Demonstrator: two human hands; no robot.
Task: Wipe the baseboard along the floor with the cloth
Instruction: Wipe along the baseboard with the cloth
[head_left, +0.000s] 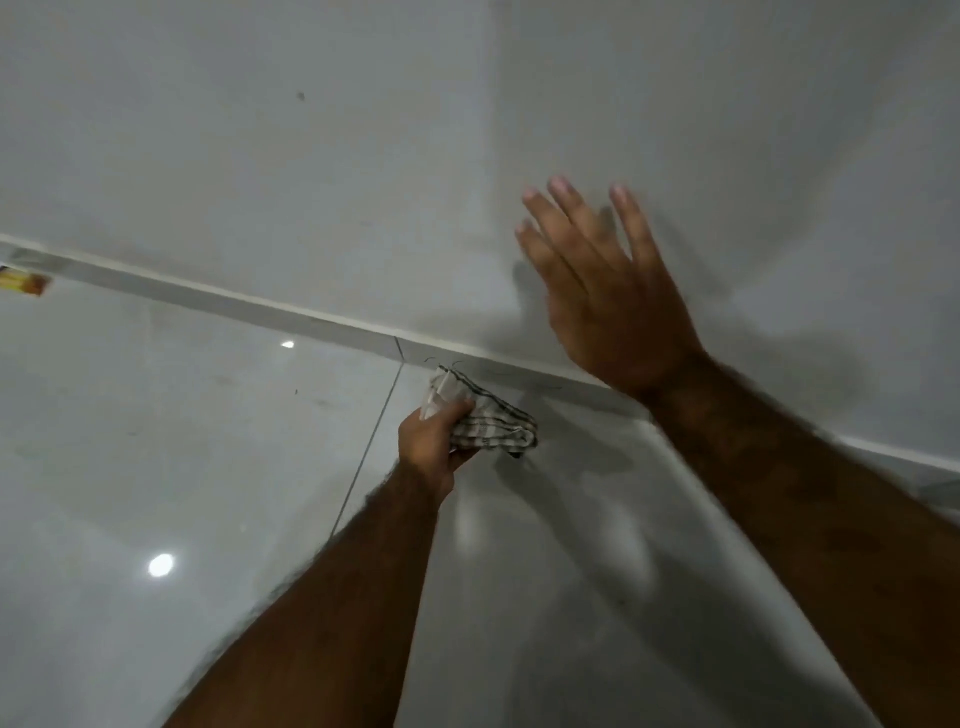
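Note:
A grey baseboard (249, 306) with a white top edge runs diagonally from the upper left to the lower right, where wall meets floor. My left hand (431, 447) grips a bunched checked cloth (483, 421), whose far end lies against the baseboard just right of a joint in it. My right hand (608, 291) is raised with fingers spread, flat against or just off the white wall above the baseboard; whether it touches, I cannot tell.
The glossy grey floor tiles (156, 441) reflect ceiling lights, and a grout line (369, 452) runs toward the baseboard. A small yellow and orange object (23, 280) lies by the baseboard at the far left. A dark speck (300, 95) marks the wall.

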